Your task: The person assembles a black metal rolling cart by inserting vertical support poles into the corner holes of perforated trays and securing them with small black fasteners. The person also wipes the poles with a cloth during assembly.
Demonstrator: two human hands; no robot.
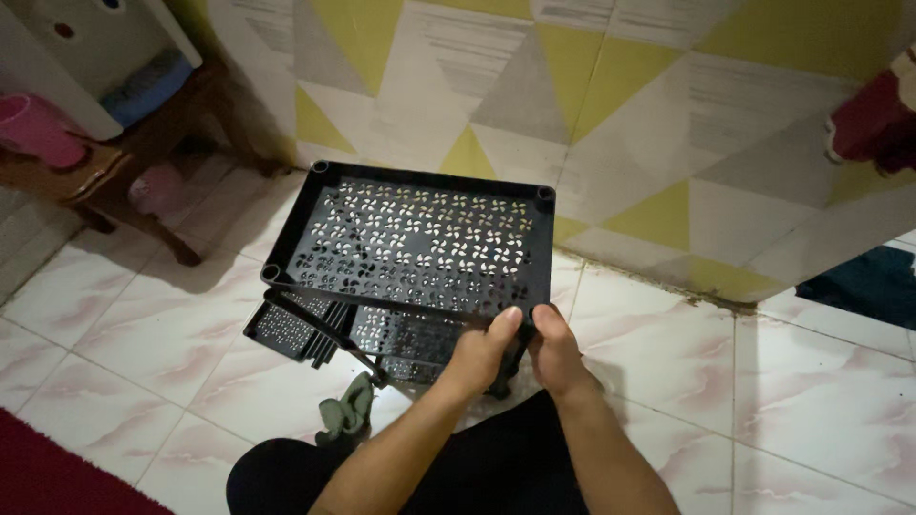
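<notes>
Head view shows both my hands meeting at the lower right corner of a black perforated shelf [410, 243], which sits mid-frame, tilted up toward the wall. My left hand [480, 351] and right hand [551, 348] are curled shut around that corner, thumbs on top, and they seem to pinch the corner socket and the short black post [503, 374] below it; the fingertips underneath are hidden, so I cannot tell how deep the grip goes. Lower in the frame, left of centre, more black shelf panels [315, 329] lie under the shelf on the tiled floor [172, 334], with a green cloth [345, 410] just beside them. To do this well, I judge the post should stay square to the socket while I press evenly, since a slant could jam it. The other three corner sockets look empty, so I would keep the shelf steady and not let its far edge swing against the wall [620, 114].
</notes>
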